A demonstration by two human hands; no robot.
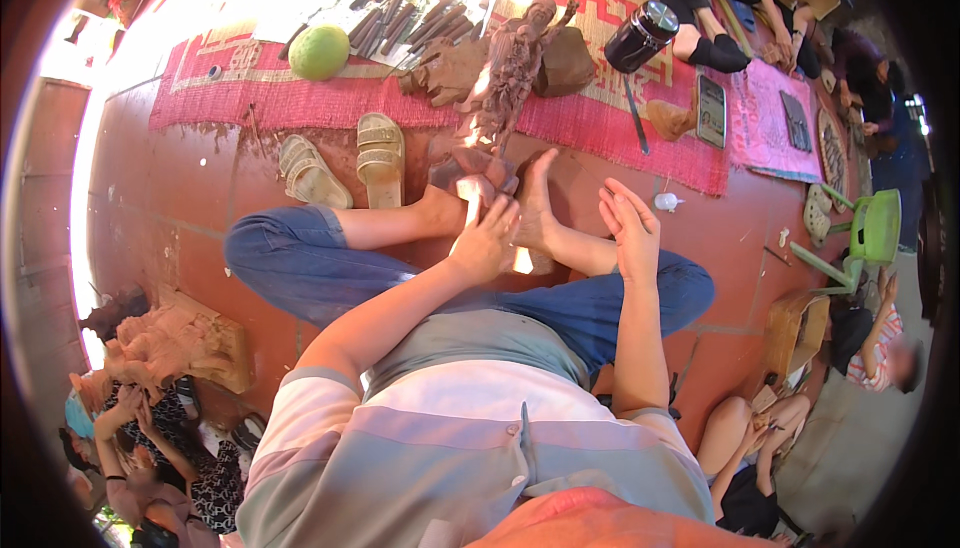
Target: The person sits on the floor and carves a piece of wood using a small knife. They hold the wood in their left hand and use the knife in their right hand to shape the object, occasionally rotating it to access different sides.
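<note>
Figure [503,78], carved, dark brown wood, slender: centre, its head end far, its base end near, between the bare left foot [440,211] and right foot [537,203]; whether upright or leaning cannot be told from above.

Left hand [487,236]: fingers bent, laid at the figure's near end; whether pinching or only resting, cannot tell.

Right hand [632,233]: raised, well apart from the figure, fingers extended, nothing held.

Cloth [567,63], brown, crumpled: beside the figure, at its right.

Mat [205,108], red and straw-coloured: far side, bearing carving tools [395,28] at left, a green fruit [319,53] nearer, a dark flask [641,36] at right.

Handling notes, by judgement: brace the base evenly between both feet; steady it low, on the thick part; spare the thin raised projections at the head end, likely the most fragile. Free hand best kept clear of any edge's path. Tools best fetched by the handle, one at a time.
</note>
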